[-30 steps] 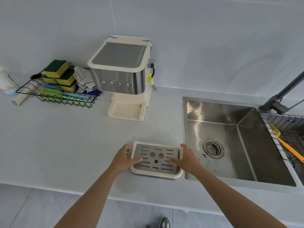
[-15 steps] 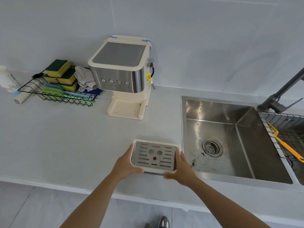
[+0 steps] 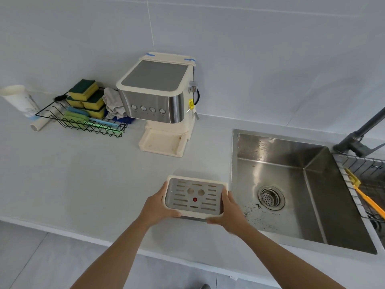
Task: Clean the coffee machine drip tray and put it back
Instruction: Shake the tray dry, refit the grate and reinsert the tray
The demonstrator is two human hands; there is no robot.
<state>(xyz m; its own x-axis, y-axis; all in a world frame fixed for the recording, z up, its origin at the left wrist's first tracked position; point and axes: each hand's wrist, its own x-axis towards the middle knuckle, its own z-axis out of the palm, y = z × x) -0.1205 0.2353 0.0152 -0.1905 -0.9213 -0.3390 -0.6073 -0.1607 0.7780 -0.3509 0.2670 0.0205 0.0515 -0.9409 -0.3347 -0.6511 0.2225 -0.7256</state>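
— Tray point(image 3: 194, 197) first: where do we have it?
— Just left of the sink point(image 3: 323, 184), gripped at both short ends. Our left hand point(image 3: 155, 207) wraps the end away from the sink, thumb over the near rim. Our right hand point(image 3: 231, 213) clamps the sink-side end, fingers curled underneath where we cannot see them. A shadow below suggests it hangs slightly above the counter point(image 3: 83, 174).
— Which step do we reckon?
— Its grille point(image 3: 210, 205) looks clean, and dark specks point(image 3: 253, 211) lie in the sink by the drain point(image 3: 270, 198). We judge the washing done and the return in hand.
— Next move?
— Carry it level, away from the sink, to the coffee machine point(image 3: 154, 97), then slide it square onto the cream base point(image 3: 162, 142).
— Surface, room?
— Pale counter, pale wall tiles point(image 3: 250, 59) behind the sink, a dark tap point(image 3: 358, 134) at its far corner. Farthest from the sink is a wire basket point(image 3: 68, 122) of sponges point(image 3: 84, 89).
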